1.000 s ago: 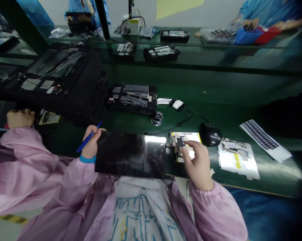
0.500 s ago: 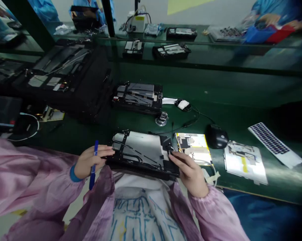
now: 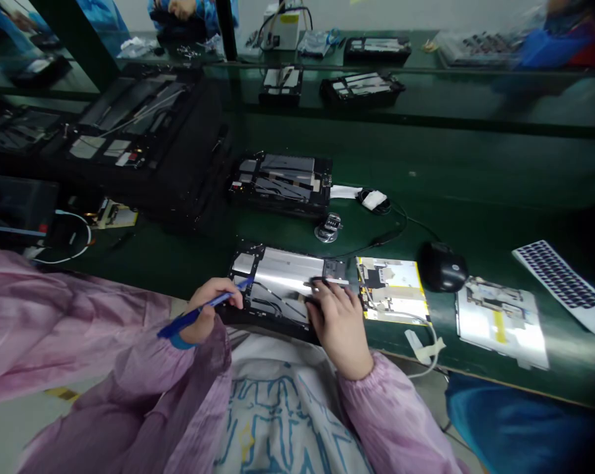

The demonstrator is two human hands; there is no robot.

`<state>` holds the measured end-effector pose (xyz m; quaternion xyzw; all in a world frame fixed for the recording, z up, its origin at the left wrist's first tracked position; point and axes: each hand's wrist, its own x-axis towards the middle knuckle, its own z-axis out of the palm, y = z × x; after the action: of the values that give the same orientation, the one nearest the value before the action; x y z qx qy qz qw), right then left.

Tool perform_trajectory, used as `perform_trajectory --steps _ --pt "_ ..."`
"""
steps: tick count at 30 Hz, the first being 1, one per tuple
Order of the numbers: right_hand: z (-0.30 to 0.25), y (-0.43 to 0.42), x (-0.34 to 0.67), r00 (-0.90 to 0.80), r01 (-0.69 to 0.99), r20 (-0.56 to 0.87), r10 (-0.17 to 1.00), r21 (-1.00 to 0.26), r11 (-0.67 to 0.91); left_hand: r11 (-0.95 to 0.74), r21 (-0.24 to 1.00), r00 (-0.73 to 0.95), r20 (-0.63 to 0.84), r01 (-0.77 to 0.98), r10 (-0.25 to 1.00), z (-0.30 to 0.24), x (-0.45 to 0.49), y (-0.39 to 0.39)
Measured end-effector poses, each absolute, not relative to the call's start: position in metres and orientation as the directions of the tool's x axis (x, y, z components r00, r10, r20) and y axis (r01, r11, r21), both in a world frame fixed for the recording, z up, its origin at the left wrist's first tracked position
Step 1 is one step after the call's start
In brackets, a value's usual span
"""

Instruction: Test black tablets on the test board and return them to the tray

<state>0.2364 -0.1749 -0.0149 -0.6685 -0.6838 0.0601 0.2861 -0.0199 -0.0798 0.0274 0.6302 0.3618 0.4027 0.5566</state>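
On the bench edge in front of me lies an opened tablet-like device (image 3: 287,266), with a silver plate, black frame and thin dark cables showing. My left hand (image 3: 209,304) is closed around a slim blue pen-like tool (image 3: 193,317), its tip over the device's left part. My right hand (image 3: 339,322) rests over the device's right part, fingers bent and apart, thumb near the front edge. The hand hides what lies beneath its fingertips.
Another opened device (image 3: 282,181) lies behind. Stacked black trays (image 3: 149,131) stand left. To the right are a lit panel (image 3: 396,289), a black mouse-like device (image 3: 443,266), a silver panel (image 3: 502,322) and a label sheet (image 3: 564,283). A co-worker's sleeve (image 3: 55,322) reaches in from the left.
My right hand has moved left from the device's right edge onto its top. The blue tool has tilted from near upright to slanting, tip over the device. The view has shifted slightly.
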Motion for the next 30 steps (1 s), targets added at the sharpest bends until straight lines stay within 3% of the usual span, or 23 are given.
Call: perform_trajectory --steps 2,5,9,12,14,17,21,26,30 --pt "-0.007 -0.171 0.228 0.083 0.852 0.318 0.945 -0.514 0.098 -0.074 0.995 0.476 0.096 -0.065 0.874 0.029 0.003 -0.086" --pt "0.012 -0.173 0.224 0.029 0.779 0.366 0.930 -0.591 0.208 0.056 0.998 0.636 -0.026 -0.028 0.771 0.034 0.036 -0.092" --pt "0.032 -0.168 0.238 -0.086 0.735 0.440 0.894 -0.578 0.355 0.239 0.964 0.760 -0.070 -0.114 0.646 0.038 0.064 -0.092" --pt "0.031 -0.142 0.266 0.051 0.702 0.461 0.886 -0.647 0.297 0.288 0.937 0.717 -0.062 -0.197 0.695 0.036 0.073 -0.089" --pt "0.024 -0.117 0.285 0.177 0.744 0.429 0.886 -0.648 0.165 0.299 0.947 0.734 -0.116 -0.122 0.669 0.032 0.077 -0.090" --pt "0.009 -0.081 0.301 0.173 0.839 0.343 0.923 -0.542 0.044 0.202 0.973 0.773 -0.215 0.114 0.597 0.024 0.085 -0.095" --pt "-0.006 -0.060 0.303 0.137 0.888 0.282 0.949 -0.459 0.008 -0.010 0.959 0.760 -0.218 0.283 0.612 0.017 0.091 -0.098" --pt "-0.001 -0.070 0.300 0.128 0.887 0.349 0.928 -0.460 0.051 -0.178 0.946 0.834 -0.137 0.270 0.535 0.015 0.092 -0.093" --pt "0.010 -0.099 0.295 0.094 0.779 0.397 0.913 -0.600 0.181 -0.224 0.943 0.859 -0.104 0.245 0.501 0.016 0.093 -0.092"
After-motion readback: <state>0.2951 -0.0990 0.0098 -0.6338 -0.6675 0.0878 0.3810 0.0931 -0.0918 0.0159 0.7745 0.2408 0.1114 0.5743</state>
